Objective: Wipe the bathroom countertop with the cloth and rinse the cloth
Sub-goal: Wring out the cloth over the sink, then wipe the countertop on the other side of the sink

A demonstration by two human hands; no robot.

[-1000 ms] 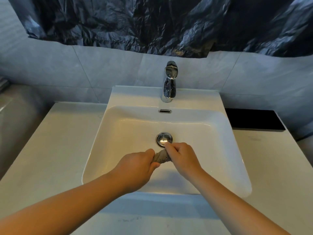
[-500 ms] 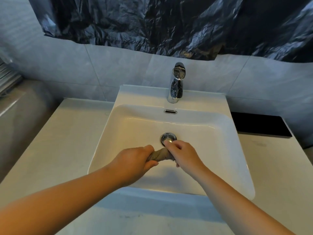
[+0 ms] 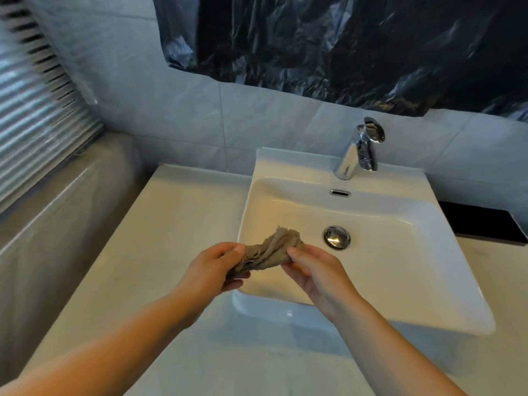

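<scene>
One cloth (image 3: 273,250), two hands on it. Your left hand (image 3: 215,271) has thumb and curled fingers clamped round the cloth's left end. Your right hand (image 3: 317,274) pinches the right end between thumb and fingertips. The cloth is grey-brown, coarse weave, frayed edge, and twisted into a loose rope with one corner sticking up. It's held in the air over the front-left part of the sink (image 3: 428,321), close to the left rim, and it touches neither the basin nor the desk (image 3: 160,241).

One sink: white glossy ceramic, a rounded rectangle that overhangs the desk's front edge. Inside it are one round chrome drain plug (image 3: 337,237) and one chrome overflow slot (image 3: 340,192). One chrome faucet (image 3: 360,150) stands on the back ledge, single lever on top. The desk is pale, smooth stone-like slab. One flat black panel (image 3: 480,224) lies at the right rear. One crinkled black plastic sheet (image 3: 343,47) hangs on the grey tiled wall. One slatted blind (image 3: 34,115) is on the left.
</scene>
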